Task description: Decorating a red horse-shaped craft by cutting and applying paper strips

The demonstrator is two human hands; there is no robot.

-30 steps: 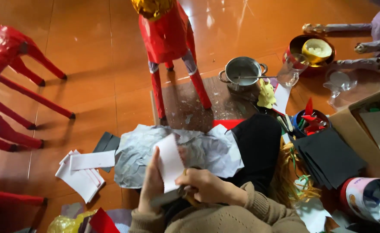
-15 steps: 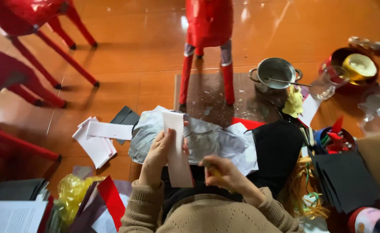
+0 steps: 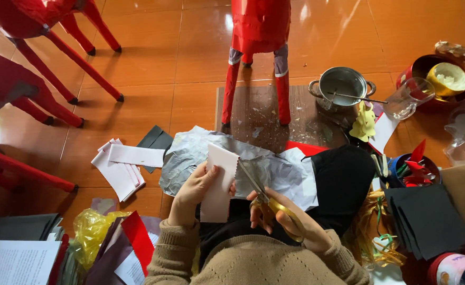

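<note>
My left hand (image 3: 193,191) holds a white strip of paper (image 3: 219,182) upright, its top edge cut in small zigzags. My right hand (image 3: 288,221) grips scissors with yellow handles (image 3: 266,198); the blades are open and point up beside the strip's right edge. Both hands hover over crumpled grey-silver paper (image 3: 190,155) and a black cloth (image 3: 343,182) on my lap.
A red paper-covered figure on four legs (image 3: 259,31) stands on a brown board. A steel pot (image 3: 342,85), a glass (image 3: 409,97), a red bowl (image 3: 433,71), black sheets (image 3: 428,219), white strips (image 3: 124,163) and red chair legs (image 3: 58,63) surround me on the orange floor.
The view has tilted down and closer. My right hand has brought the scissors up to the strip, and the blades now stand open beside it.
</note>
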